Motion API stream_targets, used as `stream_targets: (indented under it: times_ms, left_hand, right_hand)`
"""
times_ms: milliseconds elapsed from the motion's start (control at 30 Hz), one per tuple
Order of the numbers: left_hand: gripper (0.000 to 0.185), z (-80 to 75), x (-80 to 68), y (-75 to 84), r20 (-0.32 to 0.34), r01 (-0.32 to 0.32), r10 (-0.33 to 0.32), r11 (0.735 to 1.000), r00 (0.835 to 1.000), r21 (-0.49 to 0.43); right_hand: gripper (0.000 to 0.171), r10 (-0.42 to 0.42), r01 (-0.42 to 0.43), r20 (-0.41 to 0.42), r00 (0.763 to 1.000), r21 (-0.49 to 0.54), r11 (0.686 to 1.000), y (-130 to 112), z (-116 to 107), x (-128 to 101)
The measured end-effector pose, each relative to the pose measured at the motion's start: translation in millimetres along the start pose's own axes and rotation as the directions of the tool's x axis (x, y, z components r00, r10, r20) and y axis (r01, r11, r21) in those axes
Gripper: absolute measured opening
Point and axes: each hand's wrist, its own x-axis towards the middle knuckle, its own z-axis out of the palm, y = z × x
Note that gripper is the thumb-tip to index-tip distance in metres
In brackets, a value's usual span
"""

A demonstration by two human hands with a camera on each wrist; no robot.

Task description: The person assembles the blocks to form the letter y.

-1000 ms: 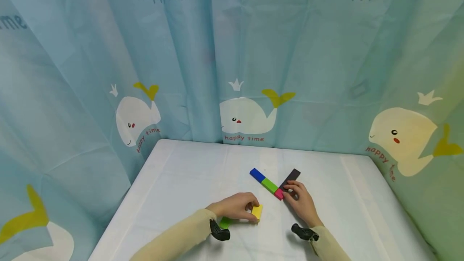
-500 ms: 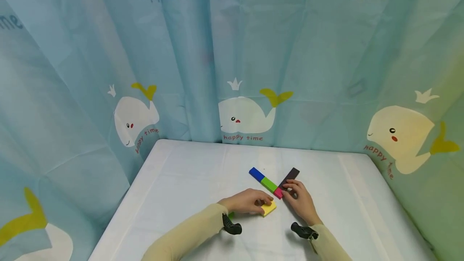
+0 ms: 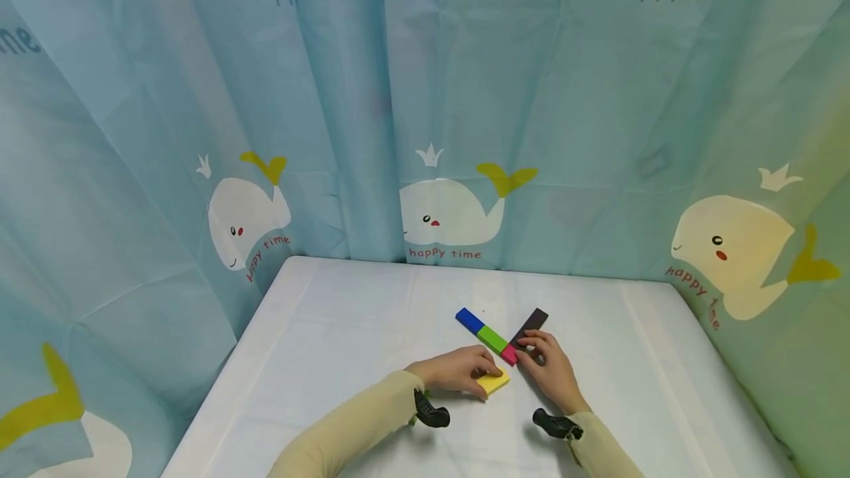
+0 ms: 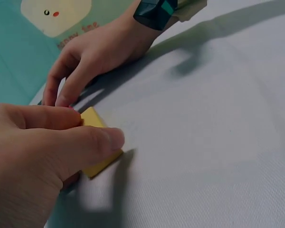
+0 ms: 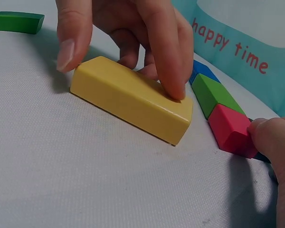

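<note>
Whale-print curtains ring a white table. On it, the left hand pinches a flat yellow wooden block beside the pink block, which the right hand's curled fingertips steady. Rigid, light and smooth, the yellow block seems best gripped across its long edges.

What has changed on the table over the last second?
The left hand has slid the yellow block rightwards across the white table, towards the pink block; its grip has stayed on. The right hand has stayed at the pink block and dark block; the blue block and green block have not moved.
</note>
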Motion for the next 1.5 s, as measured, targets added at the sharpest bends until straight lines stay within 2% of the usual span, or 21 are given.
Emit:
stream_targets:
  times_ms: [367,567,733,833,1033,1133,1367,1500]
  left_hand:
    - [0.053,4.6,11.3,-4.1,-0.005,0.073,-0.073,0.995,0.997,-0.068]
    - [0.057,4.6,20.3,-8.8,0.024,0.057,-0.055,0.994,0.998,-0.090]
    - [0.061,4.5,21.5,-2.3,0.046,0.095,-0.092,0.994,0.995,-0.062]
    - [0.060,3.9,20.3,2.8,0.032,0.117,-0.115,0.992,0.993,-0.052]
    - [0.056,3.8,20.5,6.6,-0.019,0.105,-0.106,0.993,0.994,-0.043]
    - [0.055,4.2,21.8,7.0,-0.033,0.119,-0.120,0.993,0.992,-0.023]
    - [0.052,6.5,22.6,8.4,-0.005,0.116,-0.116,0.993,0.993,0.021]
    - [0.048,5.3,22.1,9.7,-0.011,0.122,-0.122,0.992,0.992,0.030]
  right_hand:
    - [0.022,-0.005,0.005,0.000,1.000,0.003,1.000,-4,-2,-1]
    - [0.022,0.004,-0.004,0.000,1.000,0.005,1.000,-1,0,0]
    - [0.022,0.001,-0.001,0.000,1.000,0.007,1.000,1,0,-1]
    - [0.022,-0.008,0.008,-0.004,1.000,0.008,1.000,1,0,-1]
    - [0.022,-0.015,0.015,-0.008,1.000,0.006,1.000,2,0,1]
    - [0.022,-0.015,0.015,-0.007,1.000,0.008,1.000,2,0,1]
    - [0.021,-0.049,0.049,-0.035,0.998,0.004,0.999,2,0,1]
    - [0.020,-0.054,0.054,-0.036,0.998,-0.001,0.999,2,0,1]
